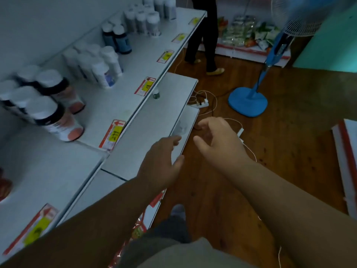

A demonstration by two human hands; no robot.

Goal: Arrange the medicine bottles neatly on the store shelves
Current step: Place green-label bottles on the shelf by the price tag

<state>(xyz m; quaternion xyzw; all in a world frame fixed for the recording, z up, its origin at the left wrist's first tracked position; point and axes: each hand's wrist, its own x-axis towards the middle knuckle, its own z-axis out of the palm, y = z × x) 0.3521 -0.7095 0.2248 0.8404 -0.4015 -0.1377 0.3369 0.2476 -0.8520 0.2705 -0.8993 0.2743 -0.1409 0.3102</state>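
Groups of medicine bottles stand on the upper white shelf (pixel 135 60): dark bottles with white caps and orange labels (pixel 58 117) nearest me, all-white bottles (pixel 100 68) behind them, blue bottles (pixel 119 39) further back, and grey ones (pixel 146 20) at the far end. A single small green bottle (pixel 156 93) stands on the lower shelf (pixel 154 120). My left hand (pixel 160 165) hovers over the lower shelf's front edge, fingers relaxed and holding nothing. My right hand (pixel 218 138) hangs beside it above the floor, fingers loosely curled, also without anything in it.
Price tags (pixel 114 134) line the upper shelf's edge. A blue standing fan (pixel 249 101) and a power strip with white cables (pixel 201 103) sit on the wooden floor. Another person's legs (pixel 202 35) stand at the far end. A second shelf unit (pixel 345 161) is at the right.
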